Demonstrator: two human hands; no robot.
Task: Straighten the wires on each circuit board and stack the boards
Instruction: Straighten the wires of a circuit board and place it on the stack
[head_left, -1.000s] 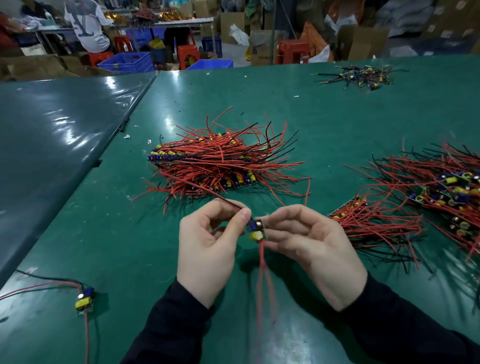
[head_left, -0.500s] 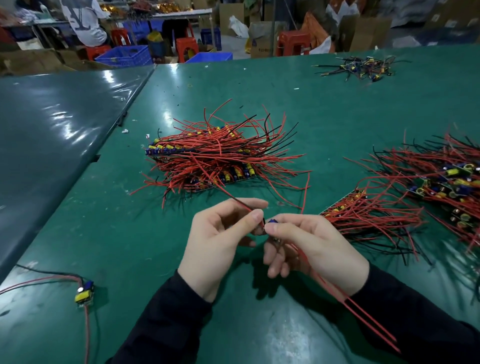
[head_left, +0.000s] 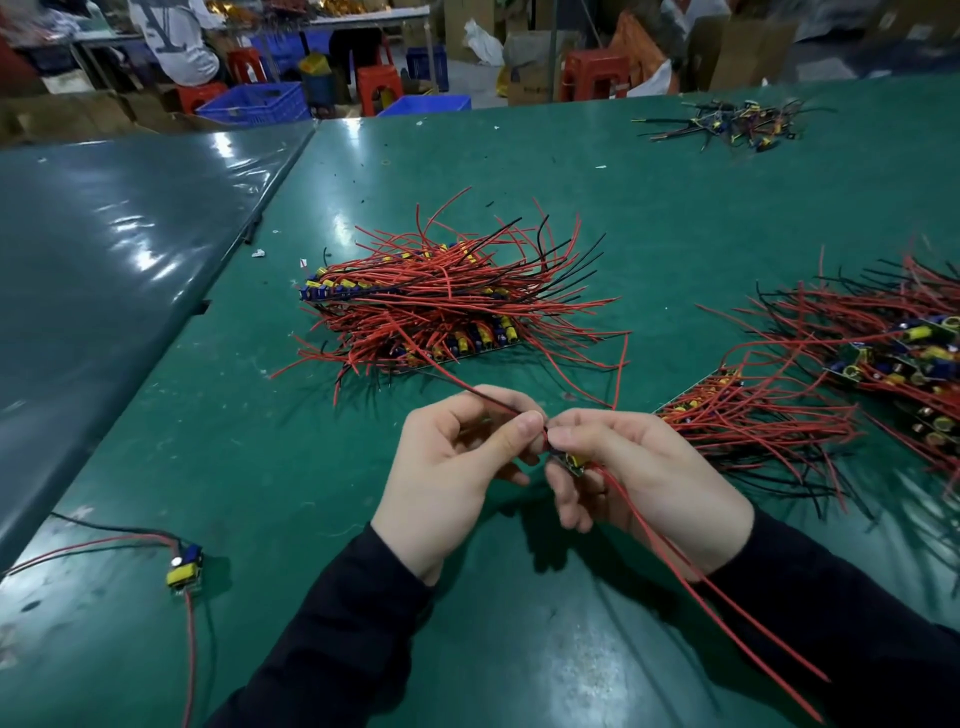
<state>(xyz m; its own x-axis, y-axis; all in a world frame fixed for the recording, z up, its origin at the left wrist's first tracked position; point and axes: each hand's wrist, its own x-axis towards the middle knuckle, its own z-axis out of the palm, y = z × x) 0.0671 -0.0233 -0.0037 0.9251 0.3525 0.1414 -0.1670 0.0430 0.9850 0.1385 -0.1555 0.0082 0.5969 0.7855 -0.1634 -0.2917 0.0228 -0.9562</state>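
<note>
A small circuit board with a yellow part sits between my two hands above the green table. My right hand grips the board, and its two red wires trail down to the right over my sleeve. My left hand pinches the board's red and black wires close to the board; they run up to the left. A stack of boards with red and black wires lies just beyond my hands.
A row of boards lies to the right, with a loose heap of boards further right. A single board lies at the near left. A small pile of parts sits far right. A table seam runs at the left.
The board has turned in my hands, so its yellow part shows below my right fingers. The two red wires keep trailing down to the right. My hands stay together.
</note>
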